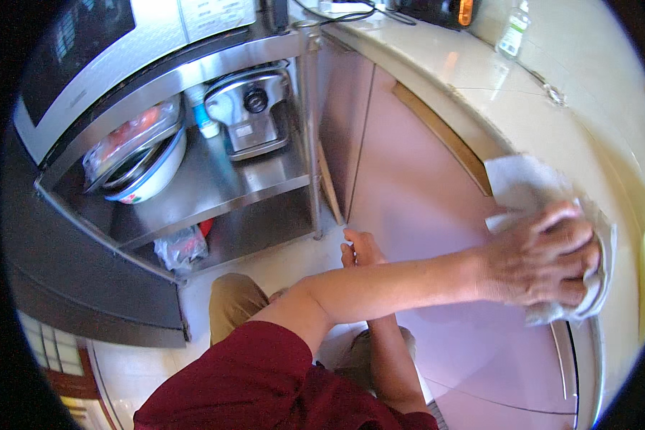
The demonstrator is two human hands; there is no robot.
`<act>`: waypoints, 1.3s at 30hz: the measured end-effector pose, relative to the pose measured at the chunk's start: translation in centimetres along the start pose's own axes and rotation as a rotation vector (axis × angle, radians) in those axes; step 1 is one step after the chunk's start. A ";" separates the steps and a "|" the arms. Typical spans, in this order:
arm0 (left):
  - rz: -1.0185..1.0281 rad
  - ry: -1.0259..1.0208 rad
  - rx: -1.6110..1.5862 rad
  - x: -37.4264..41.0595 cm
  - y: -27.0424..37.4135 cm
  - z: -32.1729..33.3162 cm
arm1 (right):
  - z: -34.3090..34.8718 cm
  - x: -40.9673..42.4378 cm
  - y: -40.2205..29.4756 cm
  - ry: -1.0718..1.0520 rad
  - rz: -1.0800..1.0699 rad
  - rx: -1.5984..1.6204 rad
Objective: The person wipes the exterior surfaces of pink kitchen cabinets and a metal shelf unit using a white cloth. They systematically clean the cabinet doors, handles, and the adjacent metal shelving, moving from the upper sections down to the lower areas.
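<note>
My left arm reaches across to the right, and my left hand (543,258) grips a crumpled whitish cloth (521,174) at the counter's edge. The hand is blurred. Part of the cloth sticks out above the knuckles, and more bunches past the fingertips. Below it spreads the pinkish cabinet front (424,215). Lower down, behind my left forearm, my right hand (364,248) hangs near the cabinet and the floor. Its thumb and forefinger are slightly apart with nothing visible between them; the forearm hides part of its wrist.
A steel shelf rack (215,204) stands left, holding a chrome appliance (247,113) and an enamel basin (164,172) with a wrapped package (131,134) above. A plastic bag (183,248) sits on the lower level. On the counter (435,59) are a pump bottle (513,35) and cables (349,17).
</note>
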State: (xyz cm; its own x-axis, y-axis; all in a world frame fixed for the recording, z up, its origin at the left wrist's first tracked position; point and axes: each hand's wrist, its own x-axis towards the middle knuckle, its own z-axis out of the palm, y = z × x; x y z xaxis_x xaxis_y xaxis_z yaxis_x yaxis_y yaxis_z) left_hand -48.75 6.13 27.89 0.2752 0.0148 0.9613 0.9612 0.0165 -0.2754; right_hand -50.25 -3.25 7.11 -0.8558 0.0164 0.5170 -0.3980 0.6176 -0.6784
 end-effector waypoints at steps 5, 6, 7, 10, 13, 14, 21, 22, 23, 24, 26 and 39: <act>-0.156 0.039 0.129 -2.0 -5.6 -3.6 | 3.1 0.2 -0.8 0.000 -0.072 0.060; -0.157 0.032 0.107 -1.8 -6.1 -4.6 | 3.6 0.6 -0.7 -0.036 -0.069 0.057; -0.271 0.109 0.023 -1.8 -5.9 -5.6 | 4.2 0.8 -0.5 -0.039 -0.067 0.103; -0.698 0.235 -0.100 -3.0 -4.9 -9.7 | 5.9 1.3 -0.3 -0.097 -0.033 0.182; -1.253 0.632 -0.640 -4.8 -4.3 -15.0 | 8.6 1.6 -0.1 0.024 -0.103 0.275; -1.385 0.672 -0.732 -5.9 -4.0 -18.0 | 8.8 1.3 -1.0 -0.013 0.041 0.459; -1.393 0.446 -0.397 -18.2 2.2 -35.5 | 10.7 -0.9 -6.6 -0.098 0.154 0.544; -1.451 0.719 -0.732 -18.1 3.1 -37.4 | 10.8 -0.8 -7.7 -0.107 0.287 0.720; -1.467 0.992 -1.076 -18.0 4.0 -39.0 | 11.0 -0.9 -8.6 -0.115 0.424 0.896; -1.473 0.936 -1.032 -17.9 4.4 -40.4 | 11.6 -0.6 -9.0 -0.162 0.366 0.962; -1.485 0.827 -0.937 -17.8 5.2 -42.9 | 11.9 -0.8 -9.9 -0.290 0.511 1.378; -1.628 1.284 -0.611 -20.0 -6.9 -52.9 | 18.3 12.9 -12.2 -0.347 0.520 0.950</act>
State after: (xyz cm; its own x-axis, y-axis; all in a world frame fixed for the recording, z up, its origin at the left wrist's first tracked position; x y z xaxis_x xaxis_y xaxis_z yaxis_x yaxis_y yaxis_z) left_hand -59.81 -47.18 11.11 -0.9683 -0.1828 -0.1704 0.1112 -0.9258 0.3613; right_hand -62.44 -25.02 12.49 -0.9769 -0.2132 -0.0147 0.0689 -0.2489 -0.9661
